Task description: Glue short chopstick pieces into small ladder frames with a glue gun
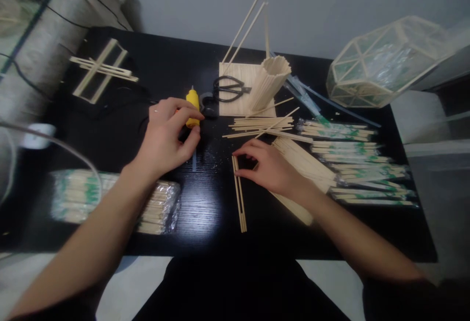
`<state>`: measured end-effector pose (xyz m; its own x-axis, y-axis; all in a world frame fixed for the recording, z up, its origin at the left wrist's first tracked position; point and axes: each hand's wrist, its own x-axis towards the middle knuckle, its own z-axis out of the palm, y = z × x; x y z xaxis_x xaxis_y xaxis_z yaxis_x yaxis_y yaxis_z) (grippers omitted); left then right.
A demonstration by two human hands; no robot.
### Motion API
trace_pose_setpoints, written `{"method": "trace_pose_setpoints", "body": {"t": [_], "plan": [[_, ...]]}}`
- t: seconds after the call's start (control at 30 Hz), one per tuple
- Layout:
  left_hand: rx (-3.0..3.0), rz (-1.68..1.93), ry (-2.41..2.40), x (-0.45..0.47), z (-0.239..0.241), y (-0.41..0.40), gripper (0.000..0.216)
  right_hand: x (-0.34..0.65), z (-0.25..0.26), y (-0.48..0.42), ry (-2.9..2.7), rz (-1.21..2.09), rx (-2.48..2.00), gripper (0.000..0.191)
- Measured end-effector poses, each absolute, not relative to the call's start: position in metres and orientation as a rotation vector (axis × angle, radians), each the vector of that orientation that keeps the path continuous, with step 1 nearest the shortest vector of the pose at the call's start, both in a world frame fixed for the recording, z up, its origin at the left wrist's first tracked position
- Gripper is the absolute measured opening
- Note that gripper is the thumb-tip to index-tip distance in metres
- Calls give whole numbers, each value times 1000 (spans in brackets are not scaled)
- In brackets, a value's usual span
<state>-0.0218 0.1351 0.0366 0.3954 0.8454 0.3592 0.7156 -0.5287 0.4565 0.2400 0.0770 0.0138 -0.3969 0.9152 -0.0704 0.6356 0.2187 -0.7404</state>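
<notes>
Over black table (205,208), left hand (165,135) curled round glue gun (193,99), right hand (271,169) pinching thin sticks (238,196)

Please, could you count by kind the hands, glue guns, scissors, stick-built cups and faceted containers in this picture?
Hands, left hand and right hand: 2
Yellow glue gun: 1
Black scissors: 1
Stick-built cup: 1
Faceted container: 1
Total: 6
</notes>
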Motion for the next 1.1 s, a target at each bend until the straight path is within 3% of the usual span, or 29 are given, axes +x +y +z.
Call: {"method": "trace_pose_setpoints", "body": {"t": [0.63,0.87,1.1], "plan": [[2459,835,1366,-23,42,132,17,244,17,79,-2143,1025,-1416,44],[2653,667,1222,-13,57,119,20,246,12,43,-2188,612,-1262,19],[2858,182,943,17,44,114,21,236,2,13,-2230,390,-1234,21]]}}
